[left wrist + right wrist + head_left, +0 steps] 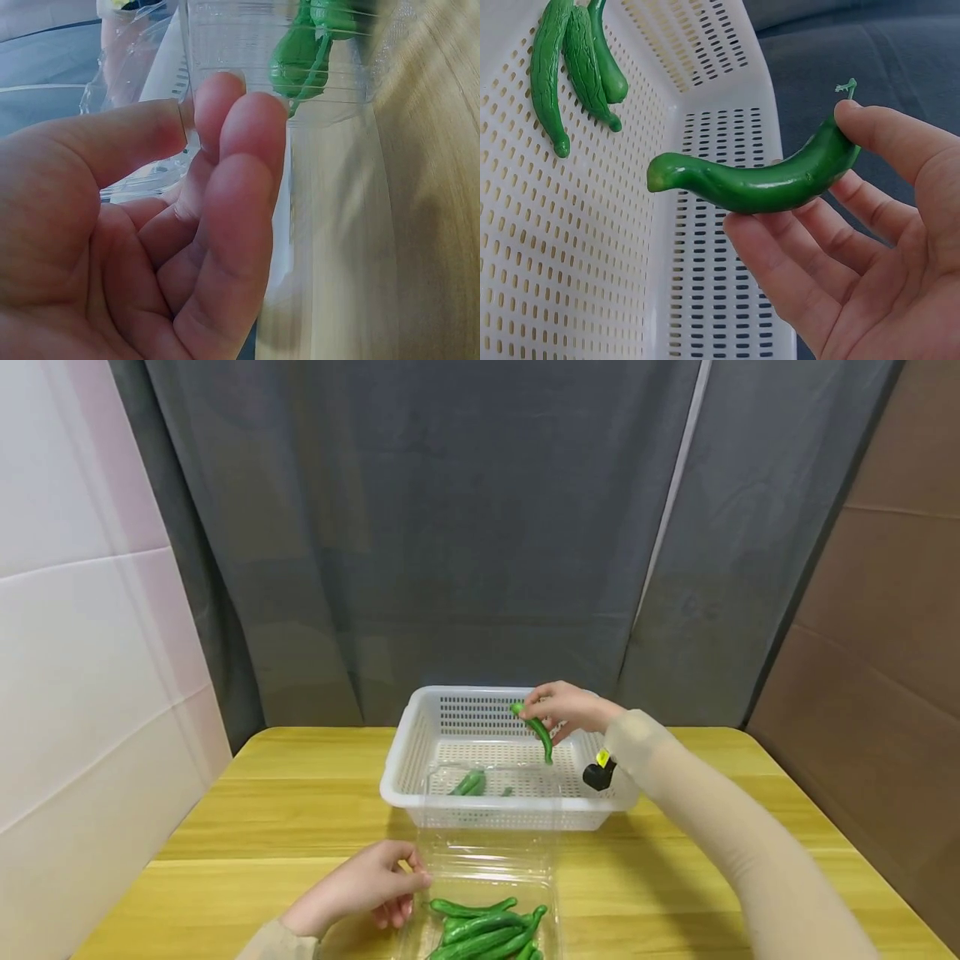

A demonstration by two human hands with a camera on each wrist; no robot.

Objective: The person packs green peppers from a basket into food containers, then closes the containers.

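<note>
Fingers (795, 247) hold pepper (757, 176) over basket (420, 797); peppers (468, 783) inside.

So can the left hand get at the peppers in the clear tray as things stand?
Probably yes. The left hand rests at the clear tray's edge, its lid is open, and nothing covers the peppers beside its fingers.

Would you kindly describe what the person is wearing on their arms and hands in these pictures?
Both hands are bare, with no gloves or rings visible. The right arm wears a snug beige sleeve reaching the wrist, where a small black device with a yellow tag is strapped. The left arm shows a matching beige sleeve cuff.
</note>
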